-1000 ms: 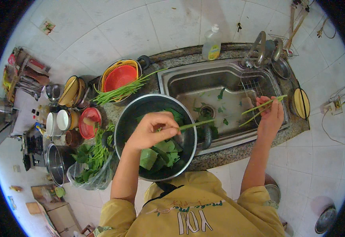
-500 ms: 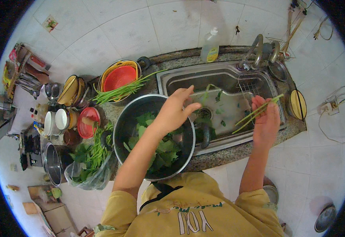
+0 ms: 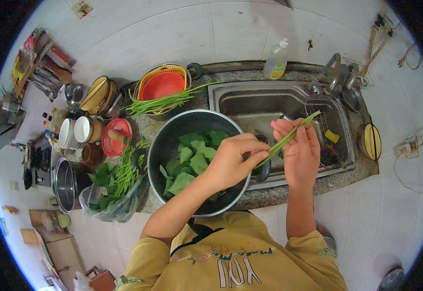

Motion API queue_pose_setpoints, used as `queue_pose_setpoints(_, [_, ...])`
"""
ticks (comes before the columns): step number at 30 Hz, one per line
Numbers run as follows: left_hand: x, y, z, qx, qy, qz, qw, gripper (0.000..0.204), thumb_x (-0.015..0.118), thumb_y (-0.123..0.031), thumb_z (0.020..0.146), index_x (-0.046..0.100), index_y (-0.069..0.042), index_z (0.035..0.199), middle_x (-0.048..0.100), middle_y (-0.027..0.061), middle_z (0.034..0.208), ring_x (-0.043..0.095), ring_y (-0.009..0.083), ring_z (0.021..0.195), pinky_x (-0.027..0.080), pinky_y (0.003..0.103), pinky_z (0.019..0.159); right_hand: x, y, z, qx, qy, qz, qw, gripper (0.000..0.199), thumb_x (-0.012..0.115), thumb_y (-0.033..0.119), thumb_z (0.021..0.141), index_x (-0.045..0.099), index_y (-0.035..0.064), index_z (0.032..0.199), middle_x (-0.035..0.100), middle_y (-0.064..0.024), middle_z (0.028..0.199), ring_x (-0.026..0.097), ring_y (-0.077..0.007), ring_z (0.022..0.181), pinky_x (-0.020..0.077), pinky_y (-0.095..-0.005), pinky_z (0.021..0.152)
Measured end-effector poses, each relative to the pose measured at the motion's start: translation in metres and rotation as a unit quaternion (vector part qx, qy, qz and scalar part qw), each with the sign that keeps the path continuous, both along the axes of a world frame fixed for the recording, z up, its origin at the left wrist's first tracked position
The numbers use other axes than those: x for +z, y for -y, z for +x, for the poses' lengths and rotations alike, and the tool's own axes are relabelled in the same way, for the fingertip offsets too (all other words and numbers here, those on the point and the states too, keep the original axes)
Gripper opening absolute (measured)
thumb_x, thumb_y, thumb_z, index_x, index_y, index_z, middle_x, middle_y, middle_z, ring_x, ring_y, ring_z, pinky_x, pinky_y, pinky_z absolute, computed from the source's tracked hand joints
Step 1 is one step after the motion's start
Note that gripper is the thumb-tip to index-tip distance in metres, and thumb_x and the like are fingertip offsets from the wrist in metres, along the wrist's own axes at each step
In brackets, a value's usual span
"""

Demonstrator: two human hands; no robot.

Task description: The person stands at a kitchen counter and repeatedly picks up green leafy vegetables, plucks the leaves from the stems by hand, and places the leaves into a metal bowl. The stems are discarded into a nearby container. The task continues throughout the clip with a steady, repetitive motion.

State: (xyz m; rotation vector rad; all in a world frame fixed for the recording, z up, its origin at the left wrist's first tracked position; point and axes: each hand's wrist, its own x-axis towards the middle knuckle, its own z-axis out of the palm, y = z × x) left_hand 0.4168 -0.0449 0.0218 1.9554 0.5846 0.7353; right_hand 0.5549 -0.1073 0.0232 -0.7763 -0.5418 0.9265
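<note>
A pale green stem (image 3: 289, 137) was seen against the grey steel sink (image 3: 250, 99), and dark green leaves (image 3: 192, 160) lay in a dull grey metal bowl (image 3: 160, 140). Speckled grey stone was shown on the worktop (image 3: 146, 127), where a red basket (image 3: 163, 85) was nested in an orange one beside long green stalks (image 3: 165, 101). A mustard-yellow shirt (image 3: 231, 262) with pale lettering was worn, and a yellow sponge (image 3: 332, 137) sat in the sink's wire rack.

Shiny, smooth stainless steel for the large bowl (image 3: 172, 140) and the sink (image 3: 250, 104); speckled, rough-looking stone for the counter (image 3: 289, 191). Glossy plastic for the red and orange colanders (image 3: 163, 82), thin clear film for the bag (image 3: 109, 208) of greens. Glazed pale tile on the wall (image 3: 172, 29).
</note>
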Motion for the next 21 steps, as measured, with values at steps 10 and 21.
queue_pose_setpoints(10, [-0.012,-0.004,-0.023,0.060,0.147,-0.102,0.982,0.008,0.059,-0.003,0.073,0.062,0.001,0.078,0.058,0.0070,0.073,0.054,0.0126,0.068,0.042,0.025,0.061,-0.002,-0.007,-0.015,0.042,0.000,-0.010,0.999,0.012,0.045,0.010,0.087,0.054,0.0013,0.090,0.051,-0.0010,0.071,0.030,-0.0022,0.049,0.0222,-0.0169,0.043])
queue_pose_setpoints(21, [-0.046,-0.020,-0.025,0.144,0.065,-0.102,0.982,0.037,0.054,-0.013,0.082,0.047,0.002,0.115,0.053,0.0131,0.102,0.054,0.0201,0.093,0.044,0.029,0.079,-0.036,-0.041,0.042,-0.079,0.345,-0.269,0.896,0.025,0.053,0.024,0.081,0.063,0.0018,0.086,0.059,0.0001,0.063,0.046,-0.0102,0.051,0.0358,-0.0252,0.050])
